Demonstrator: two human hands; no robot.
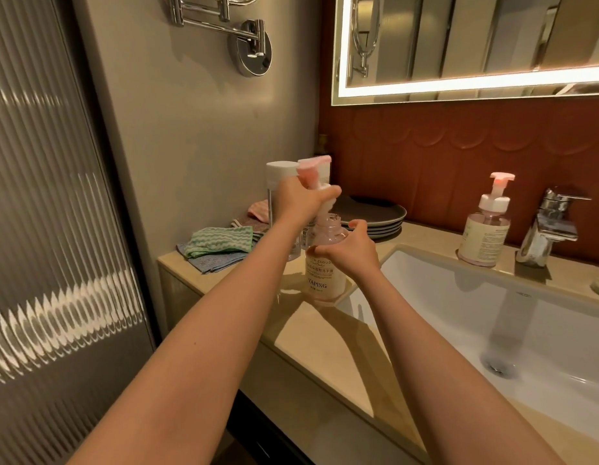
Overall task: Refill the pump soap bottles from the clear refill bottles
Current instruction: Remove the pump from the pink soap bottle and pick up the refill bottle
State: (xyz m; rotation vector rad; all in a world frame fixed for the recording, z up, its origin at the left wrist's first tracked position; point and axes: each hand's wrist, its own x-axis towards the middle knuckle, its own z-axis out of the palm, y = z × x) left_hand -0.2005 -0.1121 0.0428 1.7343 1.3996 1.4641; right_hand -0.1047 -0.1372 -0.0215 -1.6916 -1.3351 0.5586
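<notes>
**Item:** pump soap bottle (325, 273), clear pinkish plastic with a printed label.
**Location:** stands on the tabletop (311, 333), at 9 o'clock of the sink (492, 313).
**Orientation:** long axis upright; the threaded mouth is uncovered and points to 12 o'clock.
**Handling:** probably light and stiff-walled, slippery if soapy and easily tipped. Best held at the shoulder or waist.
**Right hand** (353, 251): fingers wrapped round the bottle's shoulder below the neck, steadying it.
**Left hand** (300, 201): fingers clenched round the pump head (313, 172), which is held clear just above the mouth. It is tilted, with the pink nozzle toward 1 o'clock. The lower part is blurred.
**Clear refill bottles** (280, 182): white-capped and upright, just behind at 11 o'clock.
**Second pump bottle** (486, 229): pump fitted, at 3 o'clock, beside the tap (553, 223).
</notes>
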